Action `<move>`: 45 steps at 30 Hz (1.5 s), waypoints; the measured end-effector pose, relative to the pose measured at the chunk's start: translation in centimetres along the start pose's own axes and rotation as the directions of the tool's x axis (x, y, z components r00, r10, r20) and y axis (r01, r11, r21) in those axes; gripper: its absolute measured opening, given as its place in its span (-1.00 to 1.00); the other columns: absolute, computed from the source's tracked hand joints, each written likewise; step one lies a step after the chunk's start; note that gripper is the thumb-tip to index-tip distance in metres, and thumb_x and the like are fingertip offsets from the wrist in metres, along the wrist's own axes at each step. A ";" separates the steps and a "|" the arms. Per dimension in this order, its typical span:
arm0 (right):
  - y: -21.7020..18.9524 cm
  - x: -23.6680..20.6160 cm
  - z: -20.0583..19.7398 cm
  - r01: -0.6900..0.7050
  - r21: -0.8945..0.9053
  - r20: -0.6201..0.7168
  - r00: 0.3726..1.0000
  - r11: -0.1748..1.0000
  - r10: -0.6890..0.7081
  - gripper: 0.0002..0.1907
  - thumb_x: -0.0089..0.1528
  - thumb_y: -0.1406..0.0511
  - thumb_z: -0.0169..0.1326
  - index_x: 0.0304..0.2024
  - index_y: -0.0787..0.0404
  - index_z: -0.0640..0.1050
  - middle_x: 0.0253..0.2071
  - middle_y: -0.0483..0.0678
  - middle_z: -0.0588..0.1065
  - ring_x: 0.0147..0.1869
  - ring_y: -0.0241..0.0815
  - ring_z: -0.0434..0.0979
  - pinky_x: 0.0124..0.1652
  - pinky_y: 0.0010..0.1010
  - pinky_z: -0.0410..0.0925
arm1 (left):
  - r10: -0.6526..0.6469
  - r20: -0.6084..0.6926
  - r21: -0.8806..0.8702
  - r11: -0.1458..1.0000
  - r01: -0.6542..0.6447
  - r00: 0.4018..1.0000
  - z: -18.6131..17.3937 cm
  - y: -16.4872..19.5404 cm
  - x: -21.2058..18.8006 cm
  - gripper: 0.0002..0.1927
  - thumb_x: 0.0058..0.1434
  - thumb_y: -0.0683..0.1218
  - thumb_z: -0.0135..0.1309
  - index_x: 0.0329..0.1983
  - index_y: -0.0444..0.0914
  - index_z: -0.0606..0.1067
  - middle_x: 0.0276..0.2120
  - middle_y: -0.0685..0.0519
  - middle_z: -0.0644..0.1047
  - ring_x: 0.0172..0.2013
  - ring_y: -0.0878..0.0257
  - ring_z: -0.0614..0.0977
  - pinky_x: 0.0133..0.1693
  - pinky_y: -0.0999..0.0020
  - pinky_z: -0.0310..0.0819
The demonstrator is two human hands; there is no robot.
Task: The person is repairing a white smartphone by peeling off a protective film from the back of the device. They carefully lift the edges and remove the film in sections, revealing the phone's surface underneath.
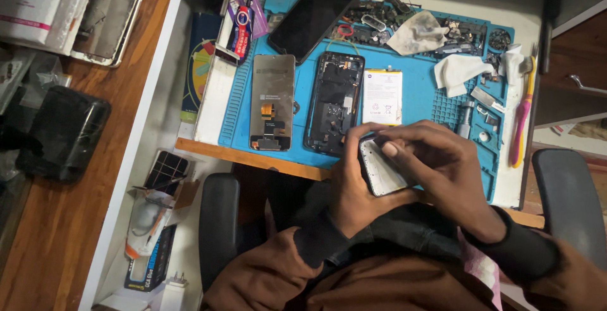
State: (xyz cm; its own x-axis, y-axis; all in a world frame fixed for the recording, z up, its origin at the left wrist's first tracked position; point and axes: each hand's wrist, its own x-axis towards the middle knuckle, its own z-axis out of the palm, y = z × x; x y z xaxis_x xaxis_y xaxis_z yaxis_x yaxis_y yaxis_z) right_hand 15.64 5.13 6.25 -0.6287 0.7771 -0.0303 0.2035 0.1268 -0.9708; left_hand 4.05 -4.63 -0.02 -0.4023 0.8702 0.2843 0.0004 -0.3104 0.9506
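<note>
My left hand [351,188] cradles a phone back cover [382,172], its pale inner side facing up, just past the desk's near edge. My right hand [436,162] lies over the cover's top end, thumb pressed on its inner surface. On the blue repair mat [423,105] in front of the hands lie an opened phone frame [334,102], a white battery [382,96], a loose display panel [272,101] and a black phone [313,12] face up.
Small parts and crumpled white cloths [417,33] crowd the mat's far side. A pink-handled tool [521,118] lies at the right edge. A glue tube [242,23] sits at the upper left. A wooden table [57,222] at left holds a black case [60,134] and a cracked phone [109,17].
</note>
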 end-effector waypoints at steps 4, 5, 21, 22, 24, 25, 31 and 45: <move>-0.4 0.0 0.1 0.128 -0.125 0.031 0.992 0.984 -0.125 -0.75 0.23 0.42 0.23 -0.03 0.27 0.67 -0.17 -0.05 0.62 -0.14 -0.35 0.54 -0.15 -0.54 0.39 | -0.050 0.016 -0.054 0.997 0.051 0.999 0.1 0.2 0.2 0.09 0.09 -0.13 0.49 0.56 -0.20 0.06 0.03 -0.07 0.58 0.09 0.21 0.66 0.22 0.26 0.62; -0.5 0.0 0.2 0.152 -0.162 0.018 0.988 0.975 -0.151 -0.73 0.21 0.41 0.25 -0.03 0.27 0.67 -0.19 -0.05 0.63 -0.17 -0.35 0.53 -0.17 -0.54 0.39 | -0.064 0.018 -0.116 0.991 0.065 0.998 0.2 0.3 0.2 0.10 0.10 -0.17 0.48 0.58 -0.20 0.04 0.05 -0.08 0.56 0.10 0.21 0.64 0.24 0.25 0.61; -1.5 0.1 0.8 0.325 -0.331 0.059 0.944 0.886 -0.324 -0.76 0.20 0.41 0.26 -0.06 0.28 0.66 -0.12 0.02 0.66 -0.13 -0.23 0.66 -0.14 -0.48 0.48 | -0.058 0.099 -0.256 0.963 0.082 0.993 0.4 -0.1 0.3 0.10 0.11 -0.30 0.38 0.61 -0.24 -0.01 -0.16 0.03 0.48 -0.09 0.32 0.57 0.13 0.34 0.55; -1.5 0.1 0.8 0.322 -0.335 0.057 0.945 0.886 -0.322 -0.76 0.20 0.41 0.26 -0.07 0.29 0.66 -0.13 0.01 0.65 -0.14 -0.23 0.65 -0.15 -0.47 0.47 | -0.051 0.091 -0.234 0.970 0.071 0.995 0.3 -0.2 0.3 0.08 0.11 -0.30 0.38 0.60 -0.24 0.00 -0.16 0.03 0.49 -0.09 0.32 0.57 0.13 0.34 0.55; -1.5 0.1 0.8 0.314 -0.343 0.053 0.947 0.885 -0.316 -0.77 0.19 0.41 0.27 -0.08 0.29 0.66 -0.17 0.01 0.65 -0.16 -0.23 0.65 -0.17 -0.47 0.46 | -0.037 0.076 -0.188 0.981 0.051 0.996 0.3 -0.1 0.2 0.06 0.12 -0.28 0.39 0.58 -0.24 0.03 -0.15 0.04 0.50 -0.09 0.33 0.58 0.14 0.35 0.56; -1.5 0.1 0.8 0.305 -0.347 0.047 0.950 0.887 -0.309 -0.77 0.19 0.41 0.27 -0.08 0.29 0.66 -0.18 0.01 0.65 -0.18 -0.24 0.65 -0.18 -0.47 0.47 | -0.034 0.077 -0.163 0.986 0.046 0.996 0.2 -0.1 0.1 0.04 0.11 -0.27 0.39 0.57 -0.25 0.05 -0.12 0.04 0.50 -0.06 0.32 0.59 0.14 0.34 0.56; -1.5 0.1 1.0 0.255 -0.371 0.011 0.963 0.893 -0.270 -0.76 0.18 0.39 0.30 -0.09 0.29 0.67 -0.26 0.00 0.64 -0.28 -0.24 0.62 -0.28 -0.46 0.44 | -0.071 0.066 -0.163 0.983 0.081 0.995 0.2 0.0 0.0 -0.06 0.11 -0.23 0.41 0.49 -0.27 0.16 -0.10 0.05 0.48 -0.03 0.32 0.58 0.15 0.34 0.58; -0.9 -0.6 1.3 0.434 -0.494 0.130 0.894 0.754 -0.429 -0.77 0.21 0.40 0.26 -0.08 0.33 0.62 -0.11 0.06 0.60 -0.01 0.00 0.68 -0.12 -0.34 0.51 | -0.061 0.068 0.047 0.997 0.057 0.996 -0.4 0.8 0.0 -0.20 0.07 -0.16 0.40 0.34 -0.30 0.27 0.22 -0.17 0.58 0.22 0.06 0.66 0.20 0.22 0.60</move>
State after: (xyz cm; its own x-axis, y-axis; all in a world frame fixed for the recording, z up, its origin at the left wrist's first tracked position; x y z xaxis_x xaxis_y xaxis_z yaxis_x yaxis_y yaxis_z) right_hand 14.85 3.78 6.80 -0.7469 0.5599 0.3587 0.2511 0.7370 -0.6275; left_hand 3.71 -5.01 0.69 -0.3381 0.9116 0.2340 0.0207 -0.2414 0.9702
